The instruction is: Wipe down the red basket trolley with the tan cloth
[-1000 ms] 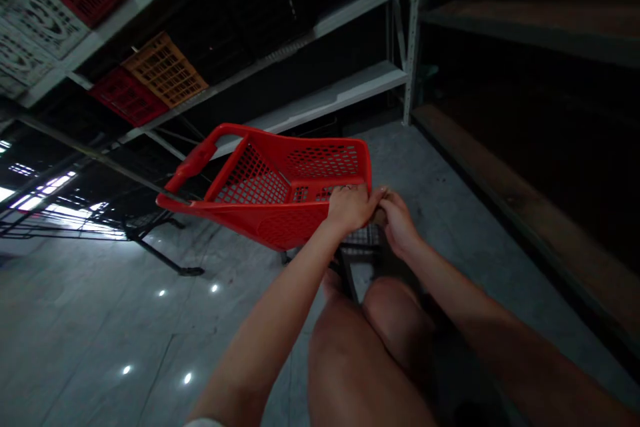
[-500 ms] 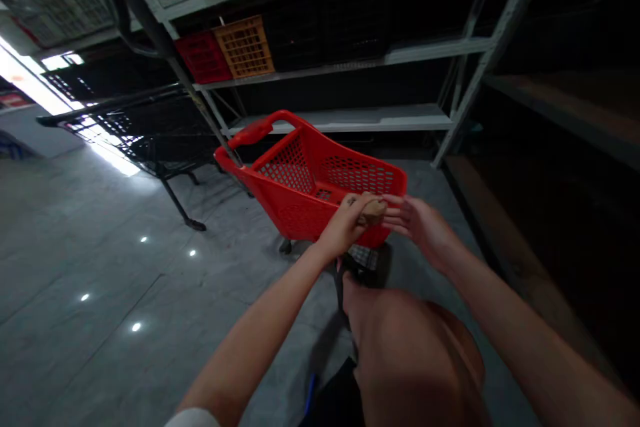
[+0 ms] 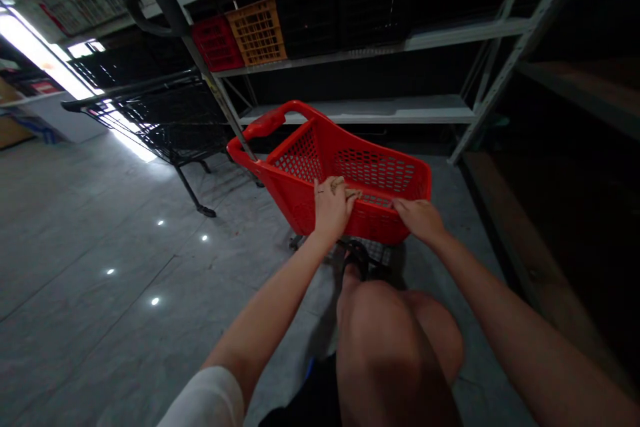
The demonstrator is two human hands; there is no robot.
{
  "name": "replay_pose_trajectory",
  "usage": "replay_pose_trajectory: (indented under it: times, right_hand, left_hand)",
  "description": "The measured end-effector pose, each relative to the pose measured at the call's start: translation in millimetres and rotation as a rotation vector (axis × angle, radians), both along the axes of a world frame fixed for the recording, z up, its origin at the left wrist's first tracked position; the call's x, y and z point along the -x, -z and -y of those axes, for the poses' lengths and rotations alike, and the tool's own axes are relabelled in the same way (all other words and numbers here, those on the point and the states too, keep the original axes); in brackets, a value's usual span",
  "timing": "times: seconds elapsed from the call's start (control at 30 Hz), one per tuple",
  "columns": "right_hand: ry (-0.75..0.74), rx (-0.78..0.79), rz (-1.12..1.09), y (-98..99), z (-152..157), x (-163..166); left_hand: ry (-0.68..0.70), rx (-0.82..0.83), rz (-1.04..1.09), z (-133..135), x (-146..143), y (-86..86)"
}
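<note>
Left hand (image 3: pixel 331 207) has a crumpled tan scrap (image 3: pixel 337 183) (rag or paper, can't tell) pinched at the near rim of the red cart (image 3: pixel 373 221), while the right hand (image 3: pixel 420 218) grips that same rim by its right corner. Cart's long axis runs left to right, so left hand's nearer the handle (image 3: pixel 267 123) end; white shelf (image 3: pixel 360 113) sits just behind.

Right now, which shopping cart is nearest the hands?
The red cart: left hand and right hand are both at its near rim; the black cart stands farther off, at picture left.
</note>
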State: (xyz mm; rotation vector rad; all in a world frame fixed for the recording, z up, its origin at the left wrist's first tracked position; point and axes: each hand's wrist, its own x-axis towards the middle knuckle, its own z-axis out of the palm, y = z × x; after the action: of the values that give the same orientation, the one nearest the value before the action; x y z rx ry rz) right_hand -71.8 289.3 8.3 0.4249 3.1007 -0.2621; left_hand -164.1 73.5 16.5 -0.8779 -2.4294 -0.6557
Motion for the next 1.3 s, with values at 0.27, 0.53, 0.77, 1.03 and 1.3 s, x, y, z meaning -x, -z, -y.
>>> replay_pose_trajectory:
  times: [0.27,0.53,0.77,1.03,1.3]
  right_hand:
    - [-0.089,-0.159,0.052,-0.1,-28,-23]
    - [-0.044,-0.088,0.030,-3.5,-28,-30]
    - [0.021,0.071,0.039,-12.1,-5,-22]
    - [0.024,0.063,0.106,-18.1,-1,-17]
    - [0.034,0.034,0.122,-16.8,-7,-31]
  left_hand:
    - [0.323,0.205,0.000,-5,-17,6.5]
    - [0.230,0.162,-0.084,109,58,-34.0]
    - [-0.056,-0.184,-0.121,50,21,13.4]
    - [0.182,-0.317,0.104,-45,-64,62.1]
    - [0.609,0.095,0.008,-19,-19,25.9]
